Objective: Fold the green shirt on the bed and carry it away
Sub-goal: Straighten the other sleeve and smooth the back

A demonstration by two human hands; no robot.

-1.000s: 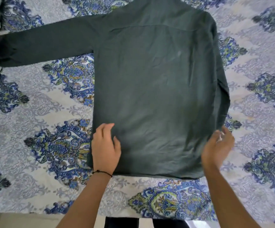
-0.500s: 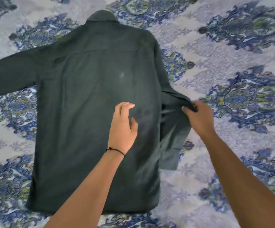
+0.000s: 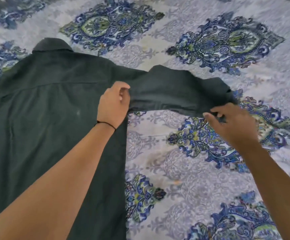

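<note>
green shirt [image 3: 45, 127] lies back-up on the bed [image 3: 192, 170], body filling the 9 o'clock side, collar [image 3: 51, 45] at 11. one sleeve [image 3: 172, 87] is stretched toward 3 o'clock and looks raised off the cover. left hand [image 3: 114, 104] has its fingers curled, pinching the sleeve's root by the shoulder; right hand [image 3: 231, 122] pinches the cuff end at 3.

risks, imo: the sleeve sags btwn the two grips, so if it's laid across w/o tension it'll bunch & the fold goes lumpy. too hard a pull at the cuff could drag the body toward 3 & wrinkle the flat back. the right grip looks like fingertips only, so the cloth may slip out mid-swing. the other sleeve at 9 is out of view, can't tell how it lies.
</note>
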